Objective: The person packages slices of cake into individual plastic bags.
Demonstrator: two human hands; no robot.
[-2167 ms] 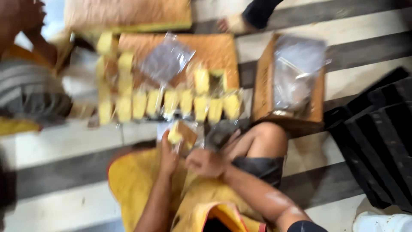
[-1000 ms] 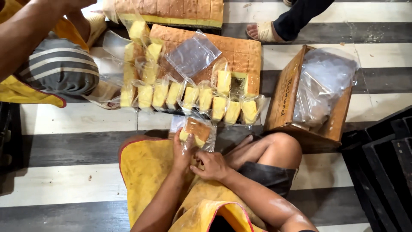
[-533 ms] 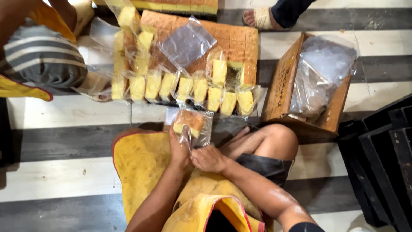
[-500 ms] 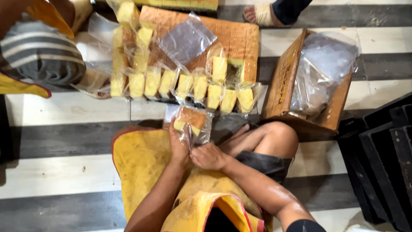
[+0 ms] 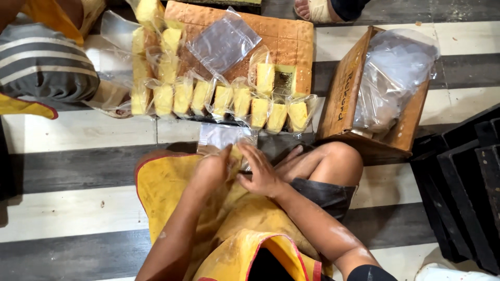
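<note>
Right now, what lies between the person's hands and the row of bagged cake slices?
In the head view, only the clear bag both hands hold, reaching toward the row of bagged cake slices.

A floor (image 5: 78, 138) of broad white and dark grey stripes is seen throughout. Stacked black crates (image 5: 463, 182) are set at the right edge, beside an open cardboard box (image 5: 346, 93).

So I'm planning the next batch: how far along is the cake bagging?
Done: a row of yellow cake slices in clear plastic bags lies along the board. In hand: the left hand and right hand work a clear plastic bag on the yellow apron. Left: much of the brown-topped uncut cake slab, and a cardboard box of empty bags.
</note>
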